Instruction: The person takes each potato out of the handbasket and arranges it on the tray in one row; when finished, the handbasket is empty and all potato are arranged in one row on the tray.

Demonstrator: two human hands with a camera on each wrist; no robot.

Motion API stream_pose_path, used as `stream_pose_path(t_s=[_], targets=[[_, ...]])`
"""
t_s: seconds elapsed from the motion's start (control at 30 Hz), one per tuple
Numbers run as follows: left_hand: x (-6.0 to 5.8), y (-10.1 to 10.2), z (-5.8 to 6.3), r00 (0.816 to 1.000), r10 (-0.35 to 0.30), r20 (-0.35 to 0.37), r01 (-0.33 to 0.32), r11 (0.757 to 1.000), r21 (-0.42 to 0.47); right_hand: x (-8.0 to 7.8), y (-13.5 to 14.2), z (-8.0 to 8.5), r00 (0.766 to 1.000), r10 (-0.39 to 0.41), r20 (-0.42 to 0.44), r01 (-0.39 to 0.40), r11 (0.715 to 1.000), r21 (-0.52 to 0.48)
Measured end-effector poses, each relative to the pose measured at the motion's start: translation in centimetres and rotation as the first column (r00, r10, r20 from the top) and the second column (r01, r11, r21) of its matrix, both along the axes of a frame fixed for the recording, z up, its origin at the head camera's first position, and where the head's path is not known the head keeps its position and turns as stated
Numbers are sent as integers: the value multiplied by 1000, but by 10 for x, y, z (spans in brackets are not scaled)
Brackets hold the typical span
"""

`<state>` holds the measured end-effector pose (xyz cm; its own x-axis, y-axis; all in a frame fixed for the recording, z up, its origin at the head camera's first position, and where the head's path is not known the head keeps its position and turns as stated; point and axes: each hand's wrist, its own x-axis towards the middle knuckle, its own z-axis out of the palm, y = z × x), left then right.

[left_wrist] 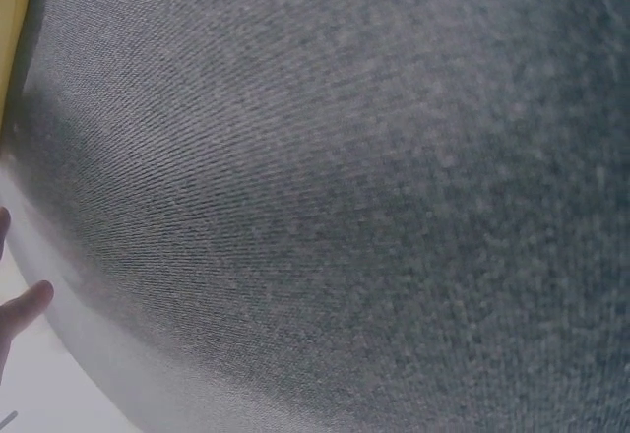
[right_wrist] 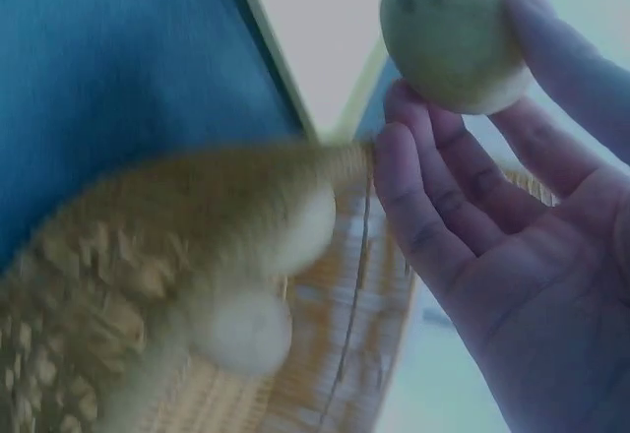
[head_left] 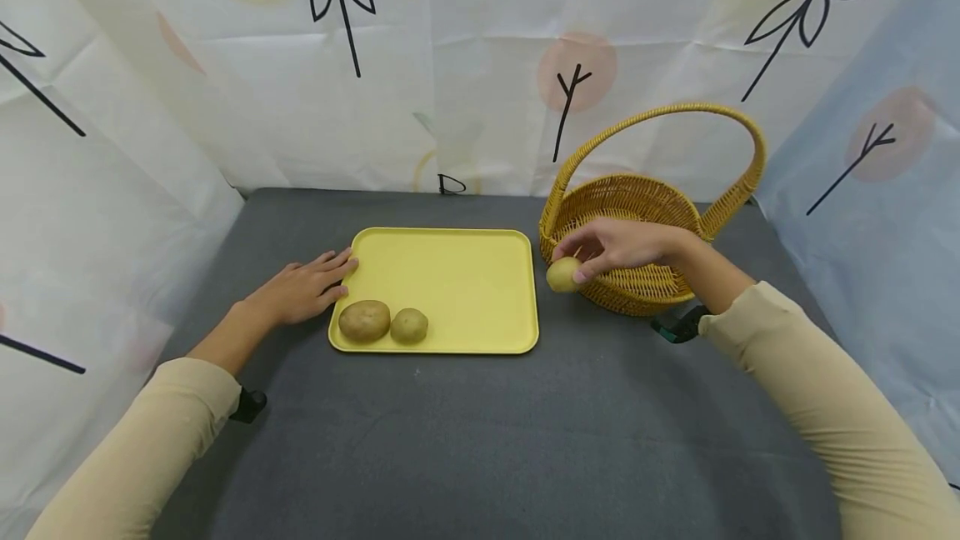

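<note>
A potato (head_left: pixel 562 275) is pinched between the thumb and fingers of my right hand (head_left: pixel 622 242), in front of the left side of a wicker basket (head_left: pixel 630 192). The right wrist view also shows this potato (right_wrist: pixel 448 39) at the fingertips. My left hand (head_left: pixel 303 290) lies with extended fingers touching the left edge of a yellow tray (head_left: pixel 465 282). Two potatoes sit in the tray's near left corner: a larger oval one (head_left: pixel 364 321) and a smaller round one (head_left: pixel 409 326). Inside the basket, the right wrist view has two blurred, pale round objects (right_wrist: pixel 246 333).
A tall arched handle (head_left: pixel 678 107) rises over the basket. Dark grey cloth (head_left: pixel 480 440) covers the table. Behind it hangs a white curtain (head_left: pixel 480 90) with plant drawings, continuing along both sides.
</note>
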<state>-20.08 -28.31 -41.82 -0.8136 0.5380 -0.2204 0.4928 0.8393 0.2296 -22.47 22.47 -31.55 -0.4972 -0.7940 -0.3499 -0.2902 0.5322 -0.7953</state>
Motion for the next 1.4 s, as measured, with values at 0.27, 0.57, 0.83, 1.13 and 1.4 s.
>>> stream_pose_path(t_s=[0.27,0.57,0.83,1.13,1.4], targets=[[0,0,0,1000,-9,-11,9,1000,-5,8,-52,-28,995,97,-30,-99,992,-79],[-1,2,4,999,-20,-32,19,1000,-15,16,-97,-63,996,66,-58,-75,983,-165],[-2,2,2,999,-23,-22,22,1000,-21,27,-134,-88,997,68,-48,-75,981,-178],[-2,3,3,999,-23,-24,23,1000,-20,35,-152,-91,998,24,-49,-33,981,-193],[-2,2,3,1000,-20,-22,20,1000,-12,36,-141,-88,997,-22,-68,11,987,-159]])
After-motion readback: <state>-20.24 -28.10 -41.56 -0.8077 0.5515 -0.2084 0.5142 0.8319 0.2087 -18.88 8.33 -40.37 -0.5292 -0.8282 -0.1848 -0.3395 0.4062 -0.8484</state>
